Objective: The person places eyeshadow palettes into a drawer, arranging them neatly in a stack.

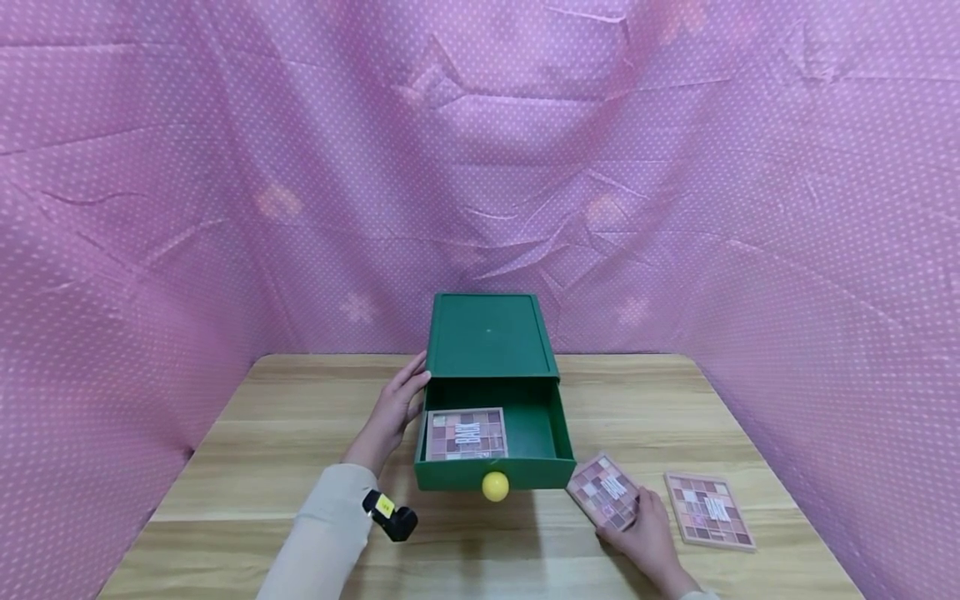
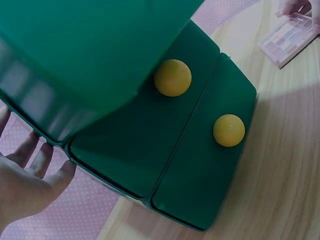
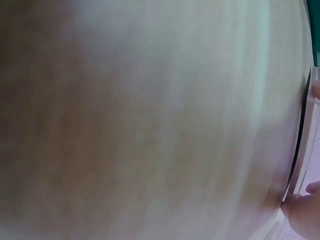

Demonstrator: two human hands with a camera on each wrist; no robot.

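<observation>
Head view showed a wood-grained counter (image 1: pixel 300 433) with rounded far corners, closed in at the back and on both sides by creased pink-purple cloth (image 1: pixel 480 167), printed with white dots and a few pale flowers. On the counter stood a green chest (image 1: pixel 491 333), its top drawer (image 1: pixel 450 476) open, with a yellow knob (image 1: pixel 495 486) on the front. One palette (image 1: pixel 467 434) lay in the left part of the drawer, the word "BACK" legible on it. The right hand (image 1: pixel 648 537) pinched a second palette (image 1: pixel 603 492) between thumb and fingers, near the drawer's right front corner; a third palette (image 1: pixel 710 510) lay on the counter to the right. The left hand (image 1: pixel 390 417) rested against the chest's left side, fingers spread and fairly straight.

The bottom of the picture cut off the counter's near edge and the right forearm. The drawer's back was lost in shadow, and the lettering on the two right-hand palettes was hard to read. Whether the pinched one touched the counter could not be told.

Left wrist view showed what the head view hid: two closed lower drawers (image 2: pixel 205 150) with yellow knobs. Right wrist view was mostly blurred counter, with parts of the hand and the palette's edge at the right border.
</observation>
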